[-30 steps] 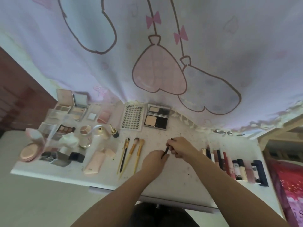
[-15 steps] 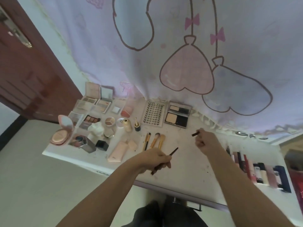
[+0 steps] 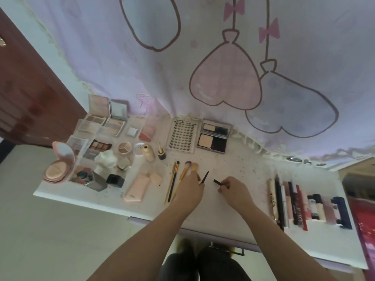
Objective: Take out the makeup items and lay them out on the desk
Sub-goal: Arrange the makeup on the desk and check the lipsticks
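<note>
1. Left hand [image 3: 189, 191] grip pinches a thin dark pencil [image 3: 204, 177] above the white desk [image 3: 233, 224], just right of the brushes [image 3: 183, 173].
2. Right hand [image 3: 235, 190] grip pinches its dark cap [image 3: 218, 182], held apart from the pencil.

Blk pencil [image 3: 204, 177], white desk [image 3: 233, 224], lilac curtain [image 3: 182, 78] w/ pink hearts.
</note>
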The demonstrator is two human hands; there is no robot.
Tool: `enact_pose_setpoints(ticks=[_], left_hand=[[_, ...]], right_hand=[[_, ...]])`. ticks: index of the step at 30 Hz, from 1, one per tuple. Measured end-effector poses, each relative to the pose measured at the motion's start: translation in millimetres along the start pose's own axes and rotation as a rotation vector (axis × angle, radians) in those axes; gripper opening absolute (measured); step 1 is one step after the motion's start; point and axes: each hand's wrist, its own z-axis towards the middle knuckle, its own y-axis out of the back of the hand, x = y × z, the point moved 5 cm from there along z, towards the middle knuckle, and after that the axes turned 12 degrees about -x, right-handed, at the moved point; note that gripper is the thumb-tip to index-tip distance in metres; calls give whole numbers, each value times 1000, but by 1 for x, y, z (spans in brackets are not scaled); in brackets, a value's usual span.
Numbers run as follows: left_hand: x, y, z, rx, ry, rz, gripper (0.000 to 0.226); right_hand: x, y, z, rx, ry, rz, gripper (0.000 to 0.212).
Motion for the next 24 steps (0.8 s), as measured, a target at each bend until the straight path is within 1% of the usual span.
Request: enact_pose_setpoints(ticks=[2, 4, 6, 9, 14, 18, 21, 24], left_hand=[[-2, -7, 0, -7, -78, 149, 22], [-5, -10, 2, -3, -145, 280, 20], [-9, -12, 4, -13, -187, 338, 19], [-15, -14, 9, -31, -220, 384, 18], [-14, -16, 18, -3, -263, 461, 21], [-13, -19, 22, -21, -303, 474, 16], [-11, -21, 23, -19, -302, 479, 15], [-15, -18, 22, -31, -313, 520, 22]], right_hand=[[4, -1, 1, -68, 70, -221, 20], [12, -6, 2, -94, 148, -411, 25], [16, -15, 4, -67, 194, -495, 29], [21, -29, 7, -17, 234, -518, 35], [28, -41, 10, -15, 273, -520, 38], [29, -42, 13, -6, 299, -502, 39], [26, -32, 11, 22, 310, -450, 39], [11, 4, 17, -35, 271, -335, 30]])
